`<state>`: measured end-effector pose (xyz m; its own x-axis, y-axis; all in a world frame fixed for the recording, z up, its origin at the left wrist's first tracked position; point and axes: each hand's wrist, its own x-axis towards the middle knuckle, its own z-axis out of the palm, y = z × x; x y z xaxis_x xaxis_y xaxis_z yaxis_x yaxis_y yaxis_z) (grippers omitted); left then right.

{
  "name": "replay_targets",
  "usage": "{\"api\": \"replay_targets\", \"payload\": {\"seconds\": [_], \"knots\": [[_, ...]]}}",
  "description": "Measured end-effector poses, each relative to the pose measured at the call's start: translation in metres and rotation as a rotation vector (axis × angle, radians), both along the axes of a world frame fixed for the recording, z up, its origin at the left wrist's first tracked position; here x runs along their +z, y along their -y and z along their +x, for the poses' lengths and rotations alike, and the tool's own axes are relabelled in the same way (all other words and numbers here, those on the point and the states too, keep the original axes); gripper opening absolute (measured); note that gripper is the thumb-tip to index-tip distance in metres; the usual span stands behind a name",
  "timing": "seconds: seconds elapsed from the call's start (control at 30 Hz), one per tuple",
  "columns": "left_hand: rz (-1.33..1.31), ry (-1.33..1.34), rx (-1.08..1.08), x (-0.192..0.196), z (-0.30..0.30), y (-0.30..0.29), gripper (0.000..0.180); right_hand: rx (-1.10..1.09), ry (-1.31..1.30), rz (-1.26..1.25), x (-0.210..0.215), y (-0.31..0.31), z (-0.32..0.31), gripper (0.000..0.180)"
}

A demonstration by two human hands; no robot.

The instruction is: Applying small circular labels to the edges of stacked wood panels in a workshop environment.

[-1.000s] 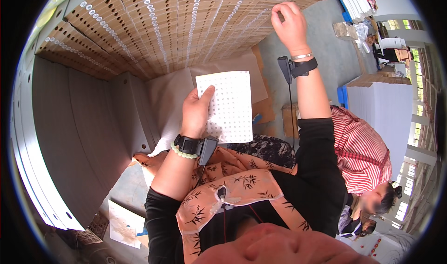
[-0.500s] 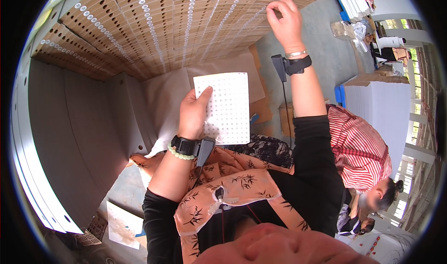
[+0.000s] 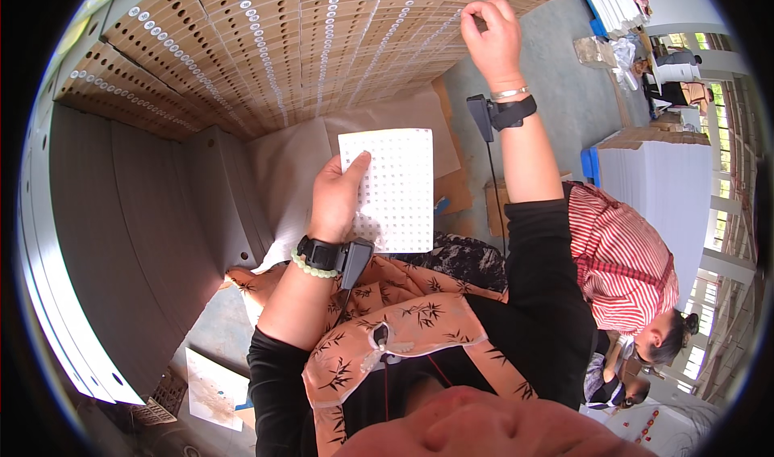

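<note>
My left hand (image 3: 333, 203) grips a white sticker sheet (image 3: 401, 187) by its left side, thumb laid across the front. Rows of small printed marks cover the sheet, and a glossy patch shows near its lower left. My right hand (image 3: 497, 47) is raised at the far right end of the stacked brown boards (image 3: 310, 45), fingers curled with thumb and forefinger together. Whatever they may pinch is too small to make out, and I cannot tell whether they touch the boards. Lines of round white stickers run along the board edges, between dark holes.
Grey panels (image 3: 121, 239) stand stacked on the left. Brown paper (image 3: 387, 122) lies beneath the boards. At right, a person in a striped top (image 3: 621, 255) bends beside a tall pale stack (image 3: 653, 183). A cable hangs from my right wrist device (image 3: 481, 118).
The sticker sheet has shifted slightly to the right and down. My right hand stays at almost the same spot, its wrist a little further left.
</note>
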<state>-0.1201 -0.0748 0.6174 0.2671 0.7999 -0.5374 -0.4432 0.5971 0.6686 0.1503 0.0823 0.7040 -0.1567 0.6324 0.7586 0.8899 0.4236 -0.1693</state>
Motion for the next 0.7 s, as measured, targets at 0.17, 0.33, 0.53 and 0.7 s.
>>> {"api": "replay_targets", "payload": {"seconds": [0.17,0.33,0.53,0.7], "knots": [[0.007,0.011,0.000,-0.001,-0.003,-0.002,0.020,-0.136,0.002,0.146,-0.004,-0.001,-0.004,0.014],[0.010,0.007,-0.009,-0.001,-0.003,-0.001,0.020,-0.159,0.074,0.061,0.005,0.002,0.001,0.023],[-0.003,0.047,-0.014,0.002,-0.005,-0.003,0.020,-0.185,0.104,-0.020,0.010,0.008,0.008,0.022],[0.133,-0.103,0.016,-0.002,-0.010,-0.005,0.022,0.222,-0.091,-0.694,0.001,0.060,-0.039,0.013]]}}
